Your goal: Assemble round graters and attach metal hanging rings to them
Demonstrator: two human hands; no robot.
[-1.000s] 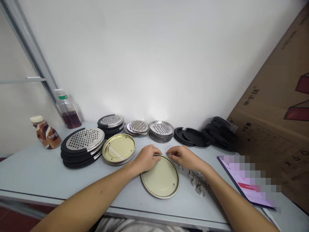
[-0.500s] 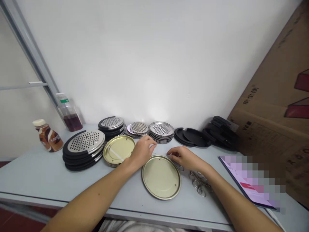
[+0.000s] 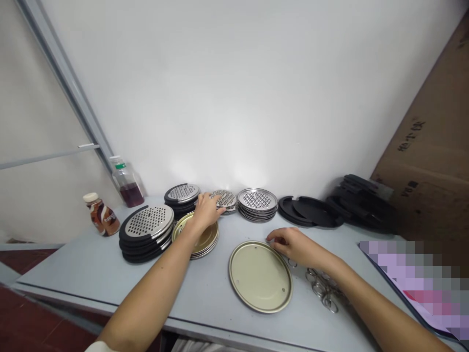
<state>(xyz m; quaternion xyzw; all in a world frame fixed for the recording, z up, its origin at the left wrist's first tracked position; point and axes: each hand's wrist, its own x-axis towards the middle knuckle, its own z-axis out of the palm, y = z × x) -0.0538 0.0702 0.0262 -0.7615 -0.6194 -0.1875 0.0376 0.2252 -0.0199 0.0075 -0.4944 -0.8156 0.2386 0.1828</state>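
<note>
My left hand (image 3: pixel 208 211) reaches over a stack of gold-coloured round metal lids (image 3: pixel 210 243) to the perforated grater discs (image 3: pixel 225 197) by the wall. Its fingers are spread at the discs' near left edge; whether they touch is unclear. My right hand (image 3: pixel 291 243) is half curled beside the upper right rim of a single gold-coloured lid (image 3: pixel 260 278), which lies flat on the table. A gap shows between its thumb and fingers, and nothing is visible in it. Several metal rings (image 3: pixel 322 288) lie by my right wrist, partly under the forearm.
Black-rimmed graters form a front stack (image 3: pixel 146 234) and a rear stack (image 3: pixel 182 195) at left. Two bottles stand farther left. Silver grater discs (image 3: pixel 257 201), black round trays (image 3: pixel 311 212) and a black heap (image 3: pixel 361 203) line the wall. A tablet (image 3: pixel 414 293) and cardboard box (image 3: pixel 421 161) are right.
My left hand has moved from above the single lid leftward and away from me, to the grater discs. My right hand stays by the lid's rim. The camera view has shifted left.
</note>
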